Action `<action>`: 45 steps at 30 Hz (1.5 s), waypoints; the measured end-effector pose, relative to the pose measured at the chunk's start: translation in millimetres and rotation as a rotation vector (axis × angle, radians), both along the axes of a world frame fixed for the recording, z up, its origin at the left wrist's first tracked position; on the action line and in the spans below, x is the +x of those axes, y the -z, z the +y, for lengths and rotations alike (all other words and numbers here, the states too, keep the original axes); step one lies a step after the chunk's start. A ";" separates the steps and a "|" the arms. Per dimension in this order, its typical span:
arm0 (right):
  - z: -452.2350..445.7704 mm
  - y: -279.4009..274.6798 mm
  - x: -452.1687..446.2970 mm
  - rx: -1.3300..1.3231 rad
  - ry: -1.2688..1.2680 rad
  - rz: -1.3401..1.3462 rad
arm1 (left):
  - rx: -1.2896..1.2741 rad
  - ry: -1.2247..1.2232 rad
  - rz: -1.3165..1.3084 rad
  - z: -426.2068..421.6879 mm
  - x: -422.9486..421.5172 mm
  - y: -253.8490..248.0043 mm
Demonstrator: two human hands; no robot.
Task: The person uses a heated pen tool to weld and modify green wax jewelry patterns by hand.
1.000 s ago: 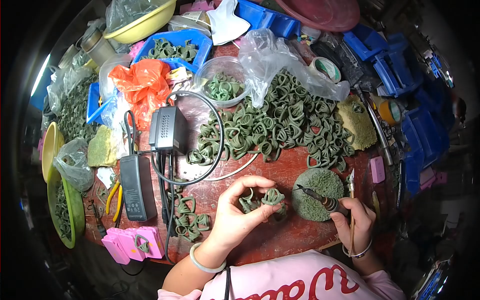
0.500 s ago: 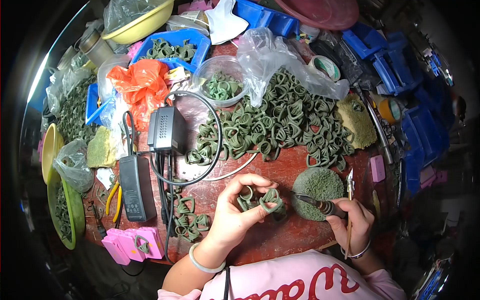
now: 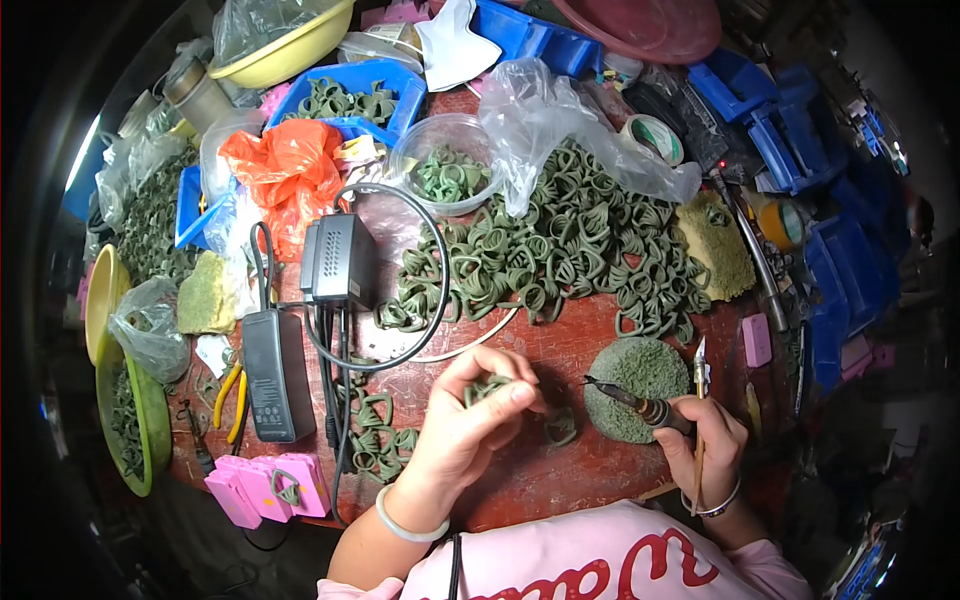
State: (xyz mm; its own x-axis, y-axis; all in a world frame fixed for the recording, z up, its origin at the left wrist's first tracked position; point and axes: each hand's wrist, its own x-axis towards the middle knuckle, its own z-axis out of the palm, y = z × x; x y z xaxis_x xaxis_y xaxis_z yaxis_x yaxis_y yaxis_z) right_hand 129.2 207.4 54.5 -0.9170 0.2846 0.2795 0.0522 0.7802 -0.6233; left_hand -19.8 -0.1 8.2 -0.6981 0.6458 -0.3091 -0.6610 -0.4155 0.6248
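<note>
My left hand (image 3: 470, 420) is closed around a green wax ring (image 3: 487, 389), which its fingers partly hide. Just right of those fingertips, another green ring (image 3: 561, 427) rests on the red table (image 3: 520, 490). My right hand (image 3: 708, 450) grips a dark pen-like tool (image 3: 640, 402) with its thin tip pointing left, above a round green textured block (image 3: 640, 375). A slim knife with a wooden handle (image 3: 702, 430) stands between the fingers of the same hand, blade upward.
A large heap of green rings (image 3: 560, 240) lies behind the hands. A black power adapter (image 3: 275, 375), a boxy device (image 3: 338, 262) and looped cables stand left. Pink blocks (image 3: 270, 487) sit front left; blue bins (image 3: 845, 280) are at the right.
The ring that was at my left fingertips is now out of them, and a ring shows on the table beside them. My left fingers have drawn in around the other ring. My right hand has barely moved.
</note>
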 end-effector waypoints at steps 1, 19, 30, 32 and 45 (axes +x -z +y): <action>0.6 0.1 0.2 0.009 -0.005 -0.001 | -0.061 -0.035 0.070 -0.3 -2.6 0.2; 6.7 -0.9 0.2 0.011 -0.039 -0.028 | -0.995 -0.364 1.151 16.6 -21.3 0.6; 5.7 -0.8 -0.3 0.036 -0.019 -0.014 | -0.581 -0.215 0.842 0.2 -13.6 3.1; 4.8 -2.2 0.4 0.025 -0.014 -0.029 | -0.182 -0.061 0.231 -3.7 -6.3 -0.1; 3.1 0.0 1.0 0.048 0.036 -0.044 | 0.131 0.066 -0.184 -2.5 -0.4 2.2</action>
State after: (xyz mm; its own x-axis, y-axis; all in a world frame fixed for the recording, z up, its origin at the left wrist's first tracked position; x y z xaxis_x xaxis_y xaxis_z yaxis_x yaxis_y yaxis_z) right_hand 130.2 210.5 54.5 -0.9180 0.3049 0.2534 0.1073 0.8064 -0.5816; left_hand -20.3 -2.6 6.0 -0.5930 0.7310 -0.3377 -0.7871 -0.4378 0.4345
